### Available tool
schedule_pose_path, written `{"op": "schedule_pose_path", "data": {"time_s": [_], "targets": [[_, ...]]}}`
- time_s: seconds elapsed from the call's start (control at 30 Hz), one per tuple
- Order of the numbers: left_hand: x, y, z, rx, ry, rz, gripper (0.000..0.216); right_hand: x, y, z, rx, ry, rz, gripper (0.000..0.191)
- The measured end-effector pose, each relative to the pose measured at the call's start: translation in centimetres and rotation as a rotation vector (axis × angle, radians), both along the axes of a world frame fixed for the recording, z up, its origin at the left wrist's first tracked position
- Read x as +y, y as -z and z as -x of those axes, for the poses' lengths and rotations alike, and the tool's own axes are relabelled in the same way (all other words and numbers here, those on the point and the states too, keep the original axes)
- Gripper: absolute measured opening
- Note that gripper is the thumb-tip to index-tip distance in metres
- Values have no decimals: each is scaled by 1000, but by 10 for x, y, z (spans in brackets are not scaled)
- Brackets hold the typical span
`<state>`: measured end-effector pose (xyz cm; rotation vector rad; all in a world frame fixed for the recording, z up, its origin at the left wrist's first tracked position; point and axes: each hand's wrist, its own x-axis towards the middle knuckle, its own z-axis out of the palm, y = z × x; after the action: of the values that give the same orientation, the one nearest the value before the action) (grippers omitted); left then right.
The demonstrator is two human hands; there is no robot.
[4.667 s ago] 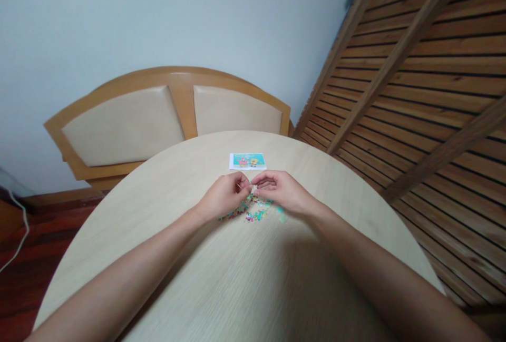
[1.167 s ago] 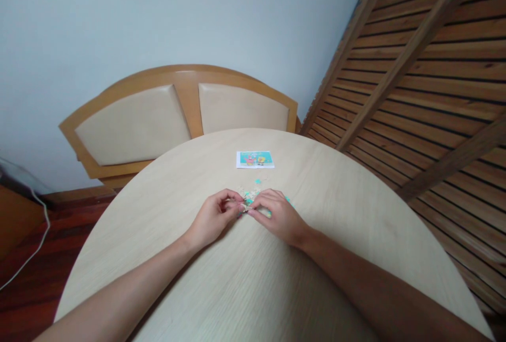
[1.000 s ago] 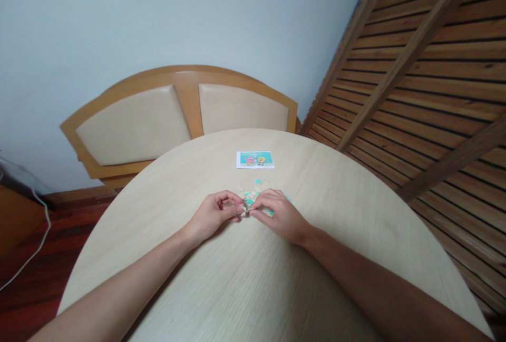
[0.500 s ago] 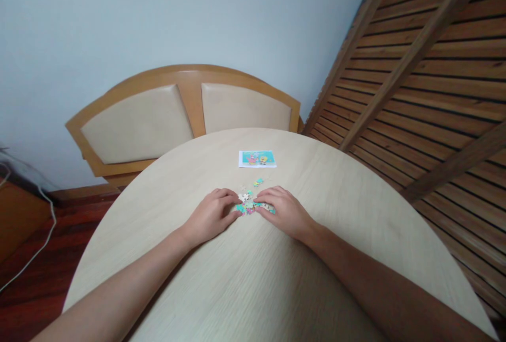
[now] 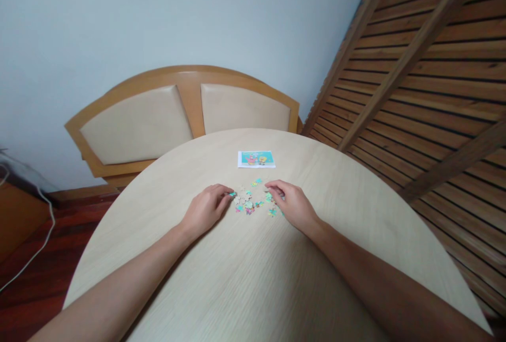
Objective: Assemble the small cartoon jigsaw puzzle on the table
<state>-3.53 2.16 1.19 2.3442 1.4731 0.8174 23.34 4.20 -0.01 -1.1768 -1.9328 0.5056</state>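
Note:
Several small colourful puzzle pieces (image 5: 249,204) lie loose in a patch on the round light-wood table (image 5: 245,279). My left hand (image 5: 206,208) rests palm down at the left edge of the patch, fingers stretched out, with its fingertips touching a teal piece. At the right edge of the patch, my right hand (image 5: 291,205) also rests palm down. Its fingers are slightly bent, and the tips sit on or beside teal pieces. Neither hand lifts anything. A printed picture card (image 5: 256,158) lies flat on the table beyond the pieces.
A wooden bench back with two beige padded panels (image 5: 182,115) stands behind the table against a pale wall. Slatted wooden frames (image 5: 419,68) lean at the right. A cable (image 5: 35,247) trails over the dark red floor at the left.
My hands were pinched together over the pieces; they have come down onto the table and moved apart, left hand leftward and right hand rightward. The pieces now lie more spread out between them.

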Motion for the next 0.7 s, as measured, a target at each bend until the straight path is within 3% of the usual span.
{"op": "schedule_pose_path", "data": {"time_s": [0.13,0.23,0.33,0.47,0.53,0.6,0.7], "targets": [[2,0,1,70,-37,15,26,-1,2,-1,-152,26,-33,26],[3,0,2,93,-62,2,24,-8,2,2,-353,16,-18,52],[3,0,1,75,-70,15,22,-16,0,6,-432,-178,-17,59],[2,-1,-1,27,-19,64,19,-21,-7,11,-290,-467,-65,28],[1,0,-1,22,6,68,17,-20,-9,12,-189,-535,-90,22],[0,0,-2,10,46,50,17,-15,-8,12,-71,-508,-86,21],[-4,0,-5,8,207,-19,31,-2,-3,8,191,-304,25,19]]}}
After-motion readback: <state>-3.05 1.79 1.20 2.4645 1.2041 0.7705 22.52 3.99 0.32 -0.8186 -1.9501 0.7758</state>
